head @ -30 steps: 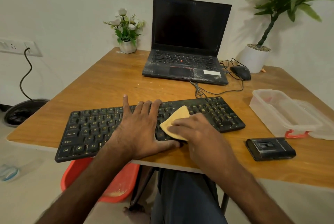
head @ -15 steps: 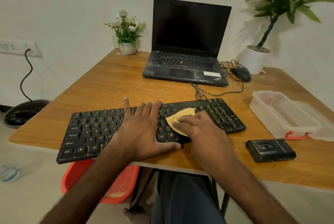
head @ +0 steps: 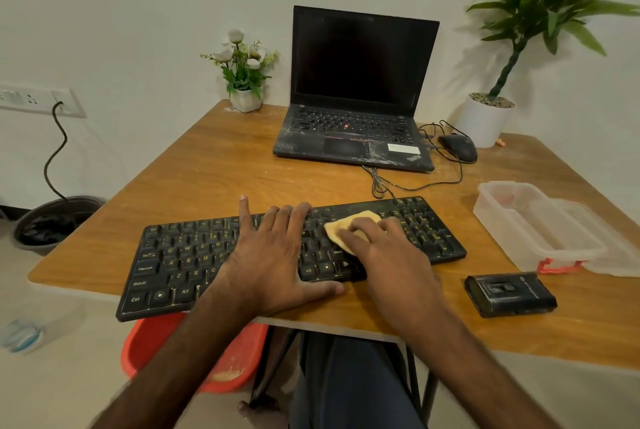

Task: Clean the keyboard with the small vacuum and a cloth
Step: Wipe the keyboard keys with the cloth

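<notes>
A black keyboard [head: 180,255] lies along the near edge of the wooden table [head: 225,172], its left corner past the edge. My left hand [head: 273,255] lies flat on the middle keys, fingers spread. My right hand [head: 384,252] presses a small yellow cloth [head: 356,219] onto the keys right of centre, fingers on top of it. A small black vacuum [head: 510,294] lies on the table to the right of my right hand, apart from it.
An open black laptop [head: 356,96] stands at the back with a mouse [head: 459,146] and cable. A clear plastic box [head: 533,224] sits at right. A flower pot [head: 244,99] and a plant pot [head: 485,120] stand at the back. A red tub [head: 156,349] is under the table.
My right hand has slid the cloth away from me and to the right, from the keyboard's front keys up to its upper rows. My left hand has stayed in place.
</notes>
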`<state>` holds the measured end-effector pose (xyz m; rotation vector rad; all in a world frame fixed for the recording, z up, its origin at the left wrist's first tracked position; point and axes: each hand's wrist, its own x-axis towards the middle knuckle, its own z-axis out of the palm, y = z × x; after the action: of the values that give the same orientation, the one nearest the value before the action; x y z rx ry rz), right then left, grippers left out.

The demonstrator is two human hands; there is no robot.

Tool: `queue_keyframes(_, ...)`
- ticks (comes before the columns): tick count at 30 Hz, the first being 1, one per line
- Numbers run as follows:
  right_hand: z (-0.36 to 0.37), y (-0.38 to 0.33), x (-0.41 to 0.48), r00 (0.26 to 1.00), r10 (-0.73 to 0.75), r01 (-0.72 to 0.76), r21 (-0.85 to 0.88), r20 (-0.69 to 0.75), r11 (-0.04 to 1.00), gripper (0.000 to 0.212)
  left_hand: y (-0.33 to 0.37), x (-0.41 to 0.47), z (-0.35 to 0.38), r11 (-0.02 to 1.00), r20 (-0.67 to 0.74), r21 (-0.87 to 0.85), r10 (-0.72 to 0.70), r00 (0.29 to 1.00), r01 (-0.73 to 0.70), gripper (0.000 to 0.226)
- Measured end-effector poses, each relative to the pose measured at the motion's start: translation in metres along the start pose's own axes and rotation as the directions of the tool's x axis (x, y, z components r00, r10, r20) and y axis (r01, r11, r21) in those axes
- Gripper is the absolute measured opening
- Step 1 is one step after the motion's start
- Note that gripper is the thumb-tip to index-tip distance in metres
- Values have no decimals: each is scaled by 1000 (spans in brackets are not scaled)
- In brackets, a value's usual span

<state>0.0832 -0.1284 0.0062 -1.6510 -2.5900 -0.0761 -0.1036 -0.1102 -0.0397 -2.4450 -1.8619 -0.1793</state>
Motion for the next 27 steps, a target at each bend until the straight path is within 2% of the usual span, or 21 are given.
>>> queue_keyframes(2,3,2,20,996,54,-52,33,-67,998,58,0,0,-1,1000,-4,0,-5,1000,5,127)
queue_keyframes(5,3,-1,41,993,49,-37,124,-103,992,53,1,-1,-1,1000,-7,-7,-9,1000,9,127)
queue_keyframes(10,3,-7,5,998,-60,61,140,-15,988,62,0,0,-1,1000,-1,-27,-11,1000,10,128)
queue_keyframes(15,6,8,25,990,111,-101,119,-89,988,55,0,0,0,1000,0,-11,-10,1000,10,127)
queue_keyframes(17,7,6,38,986,127,-111,140,-107,984,51,2,-1,-1,1000,-11,-6,-10,1000,10,126)
queue_keyframes(21,3,-7,27,997,14,7,267,-77,964,55,0,-1,0,1000,-3,-22,-15,1000,15,127)
queue_keyframes(24,4,-17,-7,990,-132,143,267,-57,953,57,-3,0,1,1000,10,-15,-10,1000,10,132)
queue_keyframes(25,5,-16,-13,989,-140,147,236,-48,961,56,-3,-1,1,1000,4,-17,-8,1000,9,132)
queue_keyframes(27,7,-8,-9,997,-60,68,164,-55,984,55,-2,-3,1,1000,-18,-26,-3,1000,3,130)
